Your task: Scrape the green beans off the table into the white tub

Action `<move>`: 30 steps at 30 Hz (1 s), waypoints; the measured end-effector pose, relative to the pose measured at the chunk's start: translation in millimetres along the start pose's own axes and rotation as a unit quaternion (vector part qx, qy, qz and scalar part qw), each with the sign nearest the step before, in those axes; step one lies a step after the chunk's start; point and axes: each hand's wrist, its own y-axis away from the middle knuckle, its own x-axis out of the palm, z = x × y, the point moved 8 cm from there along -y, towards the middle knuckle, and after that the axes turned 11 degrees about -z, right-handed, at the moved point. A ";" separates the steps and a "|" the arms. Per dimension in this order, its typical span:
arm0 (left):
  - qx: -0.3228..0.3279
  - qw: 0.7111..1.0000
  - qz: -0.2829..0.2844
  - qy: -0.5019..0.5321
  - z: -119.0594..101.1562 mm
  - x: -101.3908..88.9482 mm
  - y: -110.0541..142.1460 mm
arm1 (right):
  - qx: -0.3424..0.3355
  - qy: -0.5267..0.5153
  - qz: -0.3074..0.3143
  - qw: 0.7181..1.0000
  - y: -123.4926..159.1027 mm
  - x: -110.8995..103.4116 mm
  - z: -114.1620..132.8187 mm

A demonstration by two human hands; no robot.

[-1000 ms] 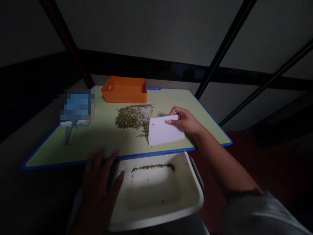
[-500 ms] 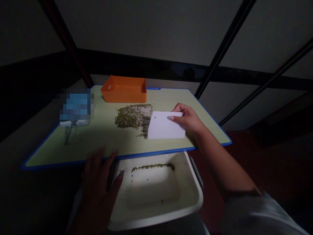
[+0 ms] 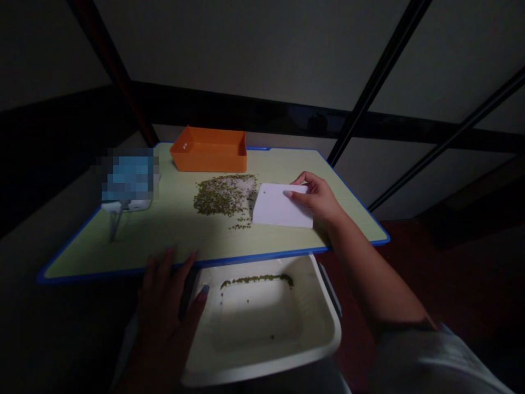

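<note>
My right hand (image 3: 315,200) holds a white plastic bench scraper (image 3: 279,206) flat on the pale green table (image 3: 164,232), its fingers over the top edge. A pile of green mung beans (image 3: 223,196) lies just left of the scraper, with a few stray beans near its left edge. My left hand (image 3: 164,312) sits at the table's front edge, thumb hooked over the left rim of a white tray (image 3: 262,368). That tray stands below the edge and holds a line of beans (image 3: 256,280) along its far side.
An orange rectangular box (image 3: 209,160) stands at the table's far edge. At the left is a blurred blue object (image 3: 129,178) above a small white stand (image 3: 123,206). The table has a blue border. Dark floor lies to the right, and dark frame bars run behind.
My right hand and the scraper have moved right and slightly away from me, and the scraper has turned squarer to the table edge. My left hand and the tray have not moved.
</note>
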 end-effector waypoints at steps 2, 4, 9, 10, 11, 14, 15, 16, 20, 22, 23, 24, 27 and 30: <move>0.003 1.000 -0.001 -0.001 0.9 0.6 0.4 | 0.003 -0.002 -0.001 1.000 0.1 0.5 -0.7; 0.010 1.000 -0.006 0.004 2.9 1.7 1.2 | 0.008 -0.008 -0.005 1.000 0.2 0.9 -1.4; 0.030 0.999 -0.030 0.020 4.8 2.3 3.2 | 0.015 -0.020 -0.014 1.000 0.7 1.1 -0.3; 0.032 0.999 -0.032 0.020 4.3 2.2 3.5 | 0.017 -0.021 -0.007 1.000 1.2 2.1 0.0; 0.032 0.999 -0.032 0.019 3.7 1.9 3.6 | 0.018 -0.020 0.001 1.000 1.8 3.2 0.2; 0.030 0.999 -0.023 0.014 2.4 2.3 3.6 | 0.015 -0.011 0.018 1.000 2.8 5.3 -0.2; 0.030 0.999 -0.022 0.011 2.4 2.4 3.4 | 0.013 -0.009 0.018 1.000 2.6 5.1 -1.0; 0.030 0.999 -0.020 0.008 2.6 2.6 3.1 | 0.011 -0.009 0.014 1.000 2.1 4.5 -2.1; 0.038 0.999 -0.026 0.009 5.4 3.3 2.0 | 0.007 -0.014 0.004 1.000 -0.1 4.6 -7.5; 0.041 0.999 -0.027 0.014 6.7 4.0 2.2 | 0.005 -0.018 0.005 1.000 -0.9 6.1 -9.1; 0.043 0.999 -0.027 0.017 6.8 4.2 2.5 | 0.004 -0.021 0.005 1.000 -1.2 6.9 -9.5; 0.046 0.998 -0.026 0.020 6.7 4.4 2.9 | 0.004 -0.023 0.006 1.000 -1.4 7.8 -9.7; 0.049 0.998 -0.024 0.025 5.6 4.0 3.9 | 0.003 -0.025 0.020 0.999 -1.4 12.3 -10.1; 0.046 0.998 -0.023 0.020 4.2 2.8 3.9 | 0.006 -0.032 0.033 0.999 -1.6 16.2 -10.9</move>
